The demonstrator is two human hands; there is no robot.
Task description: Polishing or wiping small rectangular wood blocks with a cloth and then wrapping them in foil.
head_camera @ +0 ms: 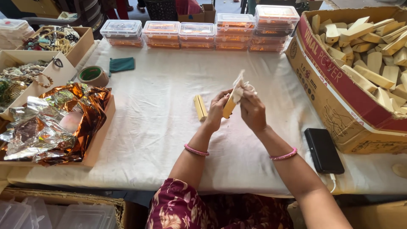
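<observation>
My left hand (217, 109) and my right hand (252, 111) are raised together over the middle of the white-clothed table (161, 127). Between them they hold a yellow wooden block (229, 107), tilted, with a small white cloth pouch (238, 88) around its upper end. The right hand grips the pouch; the left hand holds the block's lower part. Another yellow wooden block (200, 107) lies on the cloth just left of my left hand, apart from it.
A big cardboard box (335, 93) full of wooden blocks stands at right, a black phone (324, 150) before it. Stacked clear lidded containers (197, 34) line the far edge. At left: crumpled foil in a tray (55, 123), tape roll (93, 75), green pouch (121, 64), boxes of jewellery (55, 40).
</observation>
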